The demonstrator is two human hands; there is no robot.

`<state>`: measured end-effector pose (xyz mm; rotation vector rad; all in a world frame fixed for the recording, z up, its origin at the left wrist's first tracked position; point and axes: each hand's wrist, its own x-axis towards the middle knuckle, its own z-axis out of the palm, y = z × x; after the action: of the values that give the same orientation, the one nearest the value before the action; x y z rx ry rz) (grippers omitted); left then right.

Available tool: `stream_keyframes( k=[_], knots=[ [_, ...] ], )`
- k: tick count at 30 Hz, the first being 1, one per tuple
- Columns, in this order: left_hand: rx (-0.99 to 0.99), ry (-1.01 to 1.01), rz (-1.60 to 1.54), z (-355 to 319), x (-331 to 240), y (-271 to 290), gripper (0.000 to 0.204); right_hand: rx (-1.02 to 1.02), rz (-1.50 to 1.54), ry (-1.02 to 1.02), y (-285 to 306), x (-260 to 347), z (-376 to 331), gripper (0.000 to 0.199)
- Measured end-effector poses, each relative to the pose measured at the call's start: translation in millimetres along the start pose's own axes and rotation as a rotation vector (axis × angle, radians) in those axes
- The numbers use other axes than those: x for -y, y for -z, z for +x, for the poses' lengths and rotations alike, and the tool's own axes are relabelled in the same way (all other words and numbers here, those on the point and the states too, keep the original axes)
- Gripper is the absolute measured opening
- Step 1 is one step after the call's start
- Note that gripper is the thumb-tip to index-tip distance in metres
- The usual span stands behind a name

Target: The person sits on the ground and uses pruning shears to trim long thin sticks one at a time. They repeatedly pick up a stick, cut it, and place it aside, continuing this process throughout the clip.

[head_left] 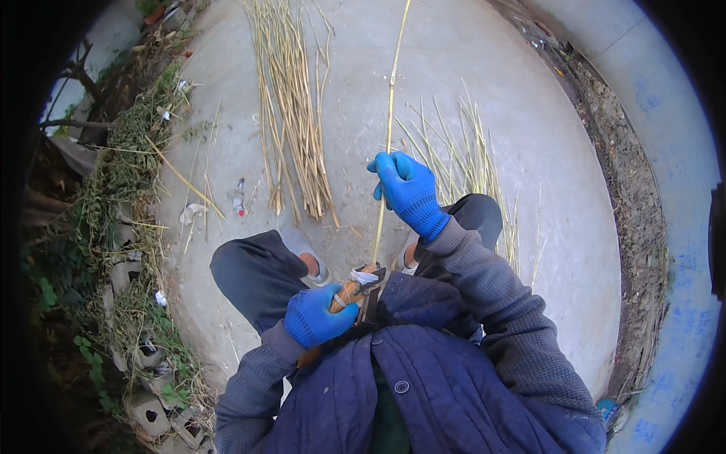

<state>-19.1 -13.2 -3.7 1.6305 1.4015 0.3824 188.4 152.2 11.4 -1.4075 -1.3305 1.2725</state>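
Note:
My right hand [404, 184], in a blue knitted glove, is closed around a long thin yellowish stalk [392, 91]. The stalk runs from the top of the view down toward my lap. At its lower end sits a wooden-handled tool [348, 293] with a pale wrapping and a dark flat part beside it. My left hand [318, 314], gloved in blue too, wraps around this tool's handle. Just what kind of tool it is cannot be made out. Where the stalk meets the tool, the contact is too small to see clearly.
Ahead on the left lies a bundle of brown-yellow stalks [295, 113] on the concrete floor [552, 181]. Paler greenish strips [465, 155] spread beyond my right knee. Dry weeds and hollow blocks [149, 415] line the left edge; a low wall [673, 151] curves along the right.

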Motion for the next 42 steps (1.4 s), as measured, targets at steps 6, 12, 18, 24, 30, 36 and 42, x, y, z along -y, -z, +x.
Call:
stream_keyframes(
  k=[6,12,18,24,30,36,42],
  knots=[
    [0.073,0.052,-0.160,1,-7,-8,0.038,-0.114,0.041,-0.030,6,-15,-15,0.034],
    [0.044,0.006,-0.006,1,-13,-9,0.038,-0.068,0.046,-0.099,20,-9,-13,0.035],
    [0.045,-0.076,0.028,-6,-11,-15,0.035,-0.178,0.446,0.125,36,10,38,0.042],
    [0.059,-0.023,0.047,-14,-16,-13,0.034,-0.230,0.366,0.115,25,17,49,0.040],
    [0.105,0.049,-0.302,49,-39,13,0.032,-0.126,0.448,0.080,8,25,37,0.041],
    [0.179,0.062,-0.433,74,-56,40,0.035,0.051,0.302,0.341,44,25,45,0.042],
    [0.089,0.032,-0.576,99,-64,62,0.032,-0.060,-0.176,0.173,19,-16,-65,0.040]
  ],
)
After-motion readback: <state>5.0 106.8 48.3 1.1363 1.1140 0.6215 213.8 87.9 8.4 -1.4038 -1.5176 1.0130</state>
